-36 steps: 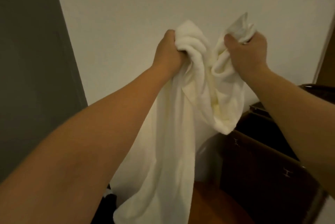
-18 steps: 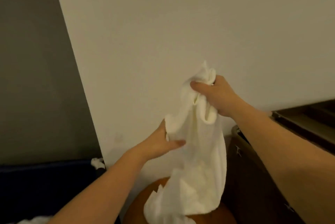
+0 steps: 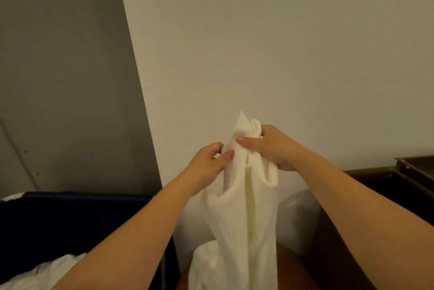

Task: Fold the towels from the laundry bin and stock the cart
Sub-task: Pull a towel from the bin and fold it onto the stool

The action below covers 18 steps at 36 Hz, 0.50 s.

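Observation:
A white towel [image 3: 244, 219] hangs in front of me against the wall, bunched at its top. My right hand [image 3: 270, 146] grips the bunched top edge, thumb across the front. Just left of it and slightly lower, my left hand [image 3: 211, 160] pinches the towel's left edge between thumb and fingers. The towel's lower end drops out of view at the bottom. A dark blue laundry bin [image 3: 70, 219] stands at the lower left with white laundry [image 3: 47, 273] in it.
A dark brown cart [image 3: 399, 191] stands at the right, with a tray edge [image 3: 415, 165] on top. A pale wall fills the middle and a grey panel [image 3: 58, 78] the left. Orange-brown floor [image 3: 293, 271] shows below the towel.
My left hand has risen from the towel's middle to its top, close beside my right hand. A second ago both hands held the towel higher.

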Motion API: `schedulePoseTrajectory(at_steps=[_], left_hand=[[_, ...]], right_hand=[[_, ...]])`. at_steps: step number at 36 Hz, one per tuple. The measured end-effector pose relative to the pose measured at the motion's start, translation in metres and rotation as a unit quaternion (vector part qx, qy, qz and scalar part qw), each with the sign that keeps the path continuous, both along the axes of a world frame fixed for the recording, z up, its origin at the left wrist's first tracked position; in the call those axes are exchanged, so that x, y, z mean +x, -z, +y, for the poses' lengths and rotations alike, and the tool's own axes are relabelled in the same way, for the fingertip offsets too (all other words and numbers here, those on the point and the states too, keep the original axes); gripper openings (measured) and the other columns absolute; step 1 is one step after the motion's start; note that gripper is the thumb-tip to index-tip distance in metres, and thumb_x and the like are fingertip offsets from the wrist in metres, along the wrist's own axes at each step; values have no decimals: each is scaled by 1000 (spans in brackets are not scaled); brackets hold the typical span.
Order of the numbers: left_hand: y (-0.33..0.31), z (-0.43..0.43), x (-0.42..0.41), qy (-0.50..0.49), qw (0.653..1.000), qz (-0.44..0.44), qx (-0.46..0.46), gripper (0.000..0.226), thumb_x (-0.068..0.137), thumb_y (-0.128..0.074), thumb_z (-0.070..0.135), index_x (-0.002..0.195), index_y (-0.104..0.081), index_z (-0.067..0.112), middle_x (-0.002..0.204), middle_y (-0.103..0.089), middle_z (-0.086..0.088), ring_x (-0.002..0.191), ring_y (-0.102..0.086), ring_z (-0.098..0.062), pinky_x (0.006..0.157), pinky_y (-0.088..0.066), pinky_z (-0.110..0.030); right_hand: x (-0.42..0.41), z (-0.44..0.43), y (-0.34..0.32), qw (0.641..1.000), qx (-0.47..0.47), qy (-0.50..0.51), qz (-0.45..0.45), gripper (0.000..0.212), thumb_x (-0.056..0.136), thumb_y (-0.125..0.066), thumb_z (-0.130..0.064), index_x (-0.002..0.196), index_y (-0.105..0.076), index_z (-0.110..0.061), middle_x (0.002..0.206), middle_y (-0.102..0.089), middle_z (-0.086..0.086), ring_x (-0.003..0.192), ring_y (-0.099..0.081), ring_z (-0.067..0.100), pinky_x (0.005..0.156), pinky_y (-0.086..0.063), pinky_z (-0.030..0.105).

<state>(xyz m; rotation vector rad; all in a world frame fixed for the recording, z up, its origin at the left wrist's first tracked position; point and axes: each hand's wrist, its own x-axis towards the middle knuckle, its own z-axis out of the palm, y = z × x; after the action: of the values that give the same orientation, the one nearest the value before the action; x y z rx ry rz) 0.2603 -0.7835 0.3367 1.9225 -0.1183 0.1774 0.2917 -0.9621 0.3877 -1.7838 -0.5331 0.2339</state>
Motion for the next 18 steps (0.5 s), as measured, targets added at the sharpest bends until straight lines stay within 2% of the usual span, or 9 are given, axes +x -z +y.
schedulePoseTrajectory(at_steps=[2, 5, 8, 11, 16, 18], left_hand=[[-6, 6, 0, -57, 996, -43, 46, 34, 99, -47, 39, 84, -54, 9, 74, -56, 3, 68, -51, -15, 66, -44, -33], [-16, 23, 3, -130, 982, -78, 109, 33, 101, -38, 38, 78, -43, 14, 73, -45, 1, 65, -41, -15, 60, -34, -29], [-26, 39, 5, -127, 974, -66, 174, 34, 102, -37, 37, 76, -42, 16, 72, -44, 2, 63, -39, -13, 56, -30, -28], [-30, 49, 5, -117, 975, -65, 178, 34, 103, -38, 35, 73, -40, 18, 71, -43, 2, 62, -39, -13, 55, -30, -28], [-26, 58, 5, -102, 976, -52, 187, 31, 102, -40, 34, 77, -40, 15, 73, -42, 1, 63, -38, -12, 56, -31, -25], [-24, 61, 6, -90, 977, -39, 189, 31, 101, -42, 34, 77, -40, 15, 73, -42, 0, 63, -38, -14, 58, -32, -27]], right_hand=[[0, 5, 1, 1000, 1, 18, -14, 23, 82, -73, -32, 96, -68, -14, 86, -75, 2, 77, -72, 19, 66, -58, 31], [5, -1, 2, 998, -22, 49, -13, 25, 79, -75, -35, 96, -71, -17, 90, -74, 1, 81, -71, 19, 71, -59, 31], [9, -14, 3, 993, -104, 62, 7, 32, 73, -80, -35, 98, -72, -18, 101, -65, -4, 90, -62, 16, 65, -51, 24], [13, -21, 6, 986, -143, 83, 11, 28, 71, -83, -21, 96, -73, -13, 101, -64, 2, 88, -61, 20, 60, -49, 22], [19, -22, 16, 978, -91, 187, -29, 8, 81, -71, -8, 86, -73, -14, 91, -67, 4, 81, -63, 23, 64, -52, 29], [19, -22, 16, 969, -51, 233, -58, 16, 85, -62, -1, 83, -70, -15, 88, -66, 5, 75, -61, 22, 66, -52, 32]])
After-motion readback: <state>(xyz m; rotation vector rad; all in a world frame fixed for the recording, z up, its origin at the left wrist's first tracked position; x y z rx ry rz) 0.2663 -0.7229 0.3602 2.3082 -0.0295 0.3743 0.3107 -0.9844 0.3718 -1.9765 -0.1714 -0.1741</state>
